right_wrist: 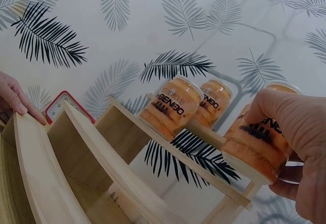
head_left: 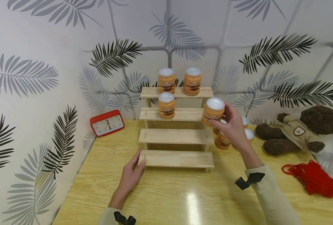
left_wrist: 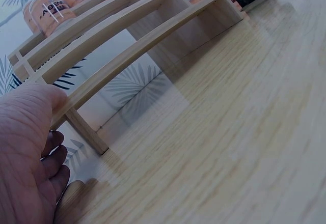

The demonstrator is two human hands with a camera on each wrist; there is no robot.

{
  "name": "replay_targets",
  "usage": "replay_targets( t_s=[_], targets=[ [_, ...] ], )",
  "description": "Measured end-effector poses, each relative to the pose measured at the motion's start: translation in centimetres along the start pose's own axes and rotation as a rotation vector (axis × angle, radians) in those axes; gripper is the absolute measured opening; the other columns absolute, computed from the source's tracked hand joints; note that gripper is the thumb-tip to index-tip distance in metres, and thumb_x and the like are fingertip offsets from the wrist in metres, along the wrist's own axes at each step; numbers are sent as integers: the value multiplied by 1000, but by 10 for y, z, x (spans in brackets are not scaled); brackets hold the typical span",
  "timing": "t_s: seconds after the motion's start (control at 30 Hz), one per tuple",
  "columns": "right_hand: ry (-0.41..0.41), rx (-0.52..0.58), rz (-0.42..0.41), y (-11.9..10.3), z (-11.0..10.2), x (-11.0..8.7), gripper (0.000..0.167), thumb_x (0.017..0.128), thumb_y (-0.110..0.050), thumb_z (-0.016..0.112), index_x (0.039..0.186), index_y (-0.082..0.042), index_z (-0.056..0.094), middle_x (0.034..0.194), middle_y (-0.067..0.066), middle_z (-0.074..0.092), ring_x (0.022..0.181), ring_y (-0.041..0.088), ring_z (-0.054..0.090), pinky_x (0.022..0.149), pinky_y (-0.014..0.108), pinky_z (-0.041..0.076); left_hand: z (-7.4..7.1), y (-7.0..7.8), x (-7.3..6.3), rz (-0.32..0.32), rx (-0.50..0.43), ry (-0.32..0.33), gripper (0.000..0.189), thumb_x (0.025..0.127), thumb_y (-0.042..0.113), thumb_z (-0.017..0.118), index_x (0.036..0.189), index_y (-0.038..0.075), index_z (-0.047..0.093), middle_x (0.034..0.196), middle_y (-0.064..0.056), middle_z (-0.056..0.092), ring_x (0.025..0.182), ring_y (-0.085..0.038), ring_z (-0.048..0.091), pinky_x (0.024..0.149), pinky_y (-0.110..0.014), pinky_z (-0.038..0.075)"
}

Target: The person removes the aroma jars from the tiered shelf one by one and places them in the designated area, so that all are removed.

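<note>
A stepped wooden rack [head_left: 176,136] stands on the table against the wall. Two orange jars [head_left: 166,80] with white lids sit on its top step and one jar [head_left: 166,105] on the second step. My right hand [head_left: 231,126] grips another orange jar [head_left: 213,111], held in the air by the right end of the second step; in the right wrist view that jar [right_wrist: 257,140] shows under my fingers [right_wrist: 293,119]. My left hand [head_left: 132,173] rests with straight fingers against the left end of the lowest step [left_wrist: 122,63].
More orange jars [head_left: 223,141] stand on the table right of the rack, behind my right hand. A red clock [head_left: 107,122] leans at the back left. A brown teddy bear [head_left: 298,129] and red yarn [head_left: 314,178] lie at the right.
</note>
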State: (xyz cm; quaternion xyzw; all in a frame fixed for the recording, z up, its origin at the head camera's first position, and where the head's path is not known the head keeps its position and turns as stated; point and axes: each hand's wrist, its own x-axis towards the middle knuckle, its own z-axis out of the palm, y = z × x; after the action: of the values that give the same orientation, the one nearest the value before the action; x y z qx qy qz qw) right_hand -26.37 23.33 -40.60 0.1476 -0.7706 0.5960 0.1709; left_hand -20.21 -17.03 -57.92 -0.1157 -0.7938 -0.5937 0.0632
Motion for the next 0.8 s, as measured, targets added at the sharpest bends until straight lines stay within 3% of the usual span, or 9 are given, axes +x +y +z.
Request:
replay_targets(
  t_s=[0.5,0.8],
  targets=[
    [27,-2,-42,-5,-14,-19,71,87,5,80,151,-4,51,129,-4,63,116,10,62,94,19,53,-1,2,0,-20,-6,-3,62,108,24,61,162,4,37,164,-10,39,150,-21,38,113,-9,31],
    [54,-39,-41,-2,-24,-36,73,86,7,80,152,-5,50,130,-9,63,117,7,62,95,16,52,0,1,1,15,-21,0,62,108,22,62,161,2,37,164,-18,38,151,-24,36,113,-9,30]
  ],
)
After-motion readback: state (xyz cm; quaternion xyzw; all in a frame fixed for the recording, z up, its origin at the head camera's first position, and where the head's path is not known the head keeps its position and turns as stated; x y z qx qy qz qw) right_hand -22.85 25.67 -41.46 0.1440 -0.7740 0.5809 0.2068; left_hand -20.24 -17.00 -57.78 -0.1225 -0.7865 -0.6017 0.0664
